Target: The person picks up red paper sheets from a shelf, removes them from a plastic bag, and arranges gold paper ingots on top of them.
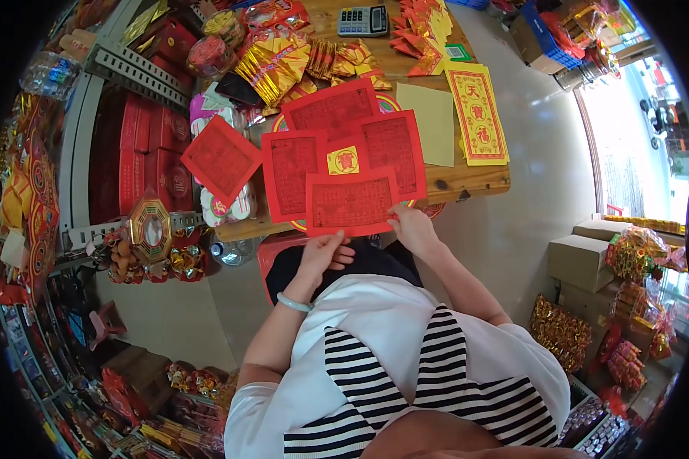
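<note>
A red paper sheet [352, 202] with dark printing lies lowest in a cross-like arrangement of similar sheets. My right hand [417, 232] pinches its lower right corner between thumb and fingers. My left hand [325, 254] has its fingertips at the same sheet's bottom edge, the other fingers curled. Around it are a left red sheet [294, 174], a right red sheet [394, 157] and an upper red sheet [333, 111]. Between them shows a small yellow paper [342, 161] with a red round character. Beneath is a round, colourful-edged paper [390, 102], mostly covered.
A separate red sheet [222, 161] overhangs the left of the wooden table [467, 183]. Yellow printed papers [478, 115] and a plain tan sheet [425, 126] lie to the right. Gold packets [279, 65] and a calculator [362, 21] are at the back. A metal shelf [76, 153] stands left.
</note>
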